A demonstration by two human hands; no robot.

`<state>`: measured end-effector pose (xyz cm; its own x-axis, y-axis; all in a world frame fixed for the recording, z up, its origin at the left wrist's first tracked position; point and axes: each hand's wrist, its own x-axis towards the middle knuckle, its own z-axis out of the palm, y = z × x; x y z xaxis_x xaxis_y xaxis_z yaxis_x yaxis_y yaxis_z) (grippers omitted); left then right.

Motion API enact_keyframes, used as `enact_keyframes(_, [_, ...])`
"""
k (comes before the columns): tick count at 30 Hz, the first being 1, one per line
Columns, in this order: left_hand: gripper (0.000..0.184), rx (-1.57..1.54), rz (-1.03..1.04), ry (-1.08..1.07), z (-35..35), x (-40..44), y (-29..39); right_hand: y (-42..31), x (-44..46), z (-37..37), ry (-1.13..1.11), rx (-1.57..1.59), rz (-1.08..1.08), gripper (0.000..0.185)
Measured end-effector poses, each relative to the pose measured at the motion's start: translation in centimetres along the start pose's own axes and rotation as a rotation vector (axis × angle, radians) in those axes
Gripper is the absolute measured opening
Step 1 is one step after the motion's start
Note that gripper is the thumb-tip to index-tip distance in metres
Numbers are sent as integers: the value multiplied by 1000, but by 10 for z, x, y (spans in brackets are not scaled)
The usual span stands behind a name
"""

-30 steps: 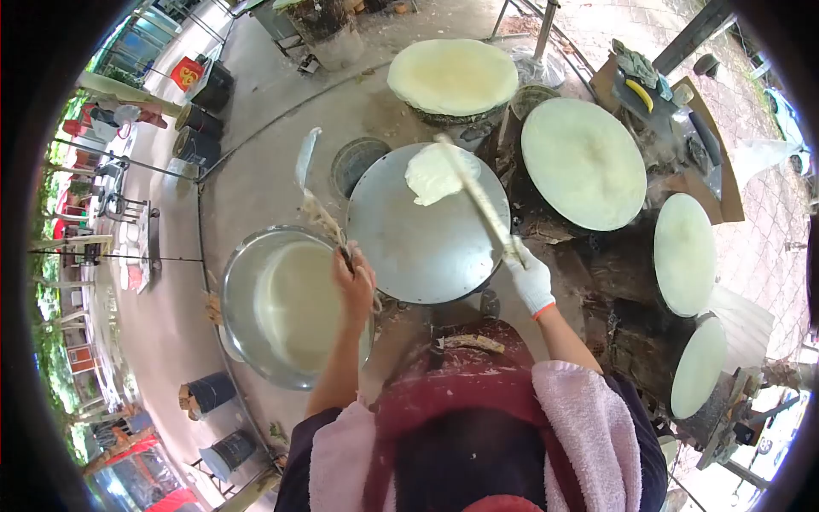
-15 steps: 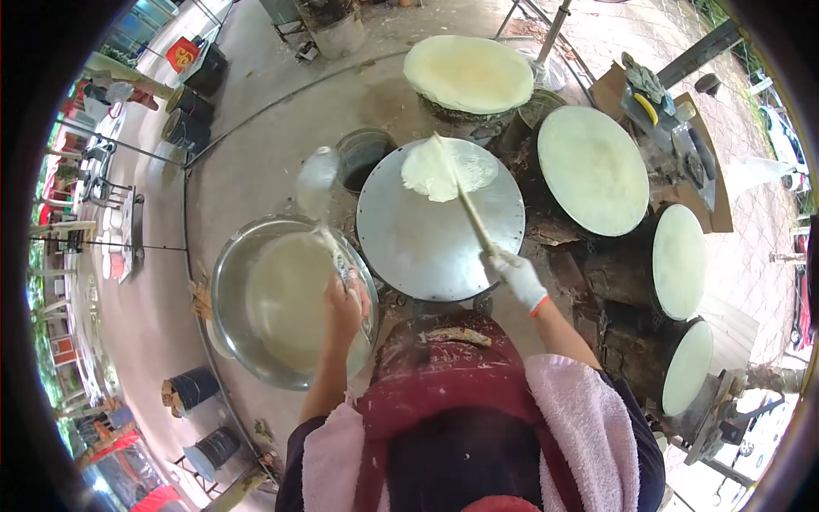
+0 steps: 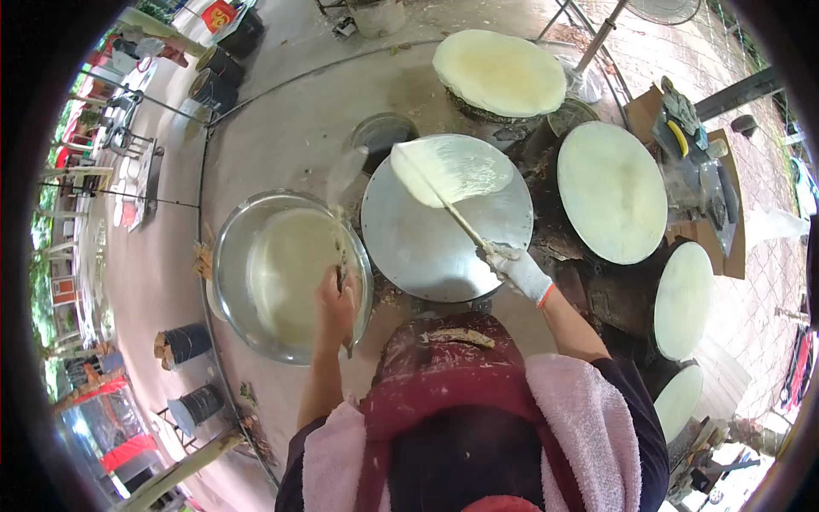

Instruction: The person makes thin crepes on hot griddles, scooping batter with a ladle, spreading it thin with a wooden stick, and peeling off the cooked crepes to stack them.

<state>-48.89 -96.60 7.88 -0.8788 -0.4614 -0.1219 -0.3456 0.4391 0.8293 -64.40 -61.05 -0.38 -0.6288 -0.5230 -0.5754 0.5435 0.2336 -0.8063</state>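
Note:
My left hand (image 3: pixel 338 299) is wrapped round the handle of a ladle (image 3: pixel 345 175), whose bowl is smeared by motion. It is over the right side of a wide metal basin (image 3: pixel 229 294) of pale batter (image 3: pixel 294 277). In a white glove, my right hand (image 3: pixel 517 270) grips a wooden spreader (image 3: pixel 459 220). The far end of the spreader lies in a patch of wet batter (image 3: pixel 478 171) on a round metal griddle (image 3: pixel 426 264). The batter is thick at the left and thin and streaky to the right.
Several other round griddles covered with pale sheets curve round the right, including a far sheet (image 3: pixel 499 72) and a nearer one (image 3: pixel 612 192). Behind the griddle stands a dark bucket (image 3: pixel 384 136). A cardboard box (image 3: pixel 644 111) with tools and a yellow-handled item is at the right.
The spreader's far end has swung left, and the batter covers a wider patch of the griddle. The ladle has shifted right. The whole view has turned slightly.

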Motion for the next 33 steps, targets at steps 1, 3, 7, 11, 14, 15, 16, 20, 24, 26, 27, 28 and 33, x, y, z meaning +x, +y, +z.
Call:
enact_keyframes(1, [7,26,27,28,0,-4,-5,6,5,-5,2,-56,-63,35])
enact_keyframes(3, [6,35,32,93,-1,-13,-4,2,8,-43,0,-211,-321,35])
enact_keyframes(7, [4,-183,-179,116,-3,-25,34,-10,40,-94,73,-18,-158,35])
enact_keyframes(11, [3,11,-176,156,3,-36,4,-40,28,-50,-170,-113,129,38])
enact_keyframes(14, [4,271,4,222,2,-55,-12,-26,29,-71,-289,-100,10,40])
enact_keyframes(15, [5,327,67,260,2,-61,-21,-31,40,-82,-305,-108,-4,40])
enact_keyframes(16, [7,382,128,296,3,-66,-30,-35,44,-95,-239,-180,-119,40])
enact_keyframes(20, [10,83,-353,195,0,-77,-41,-57,63,-100,-201,-229,15,41])
enact_keyframes(24, [13,142,-425,157,0,-98,-36,-55,45,-80,-343,-298,236,43])
enact_keyframes(26, [14,189,-381,177,3,-109,-49,-55,45,-85,-375,-306,165,44])
enact_keyframes(27, [15,213,-375,190,4,-113,-54,-57,46,-90,-376,-323,106,44])
enact_keyframes(28, [16,217,-403,194,5,-115,-58,-46,61,-107,-386,-389,-91,44])
enact_keyframes(33, [19,183,-616,165,15,-73,-16,-68,100,-103,-352,-408,25,37])
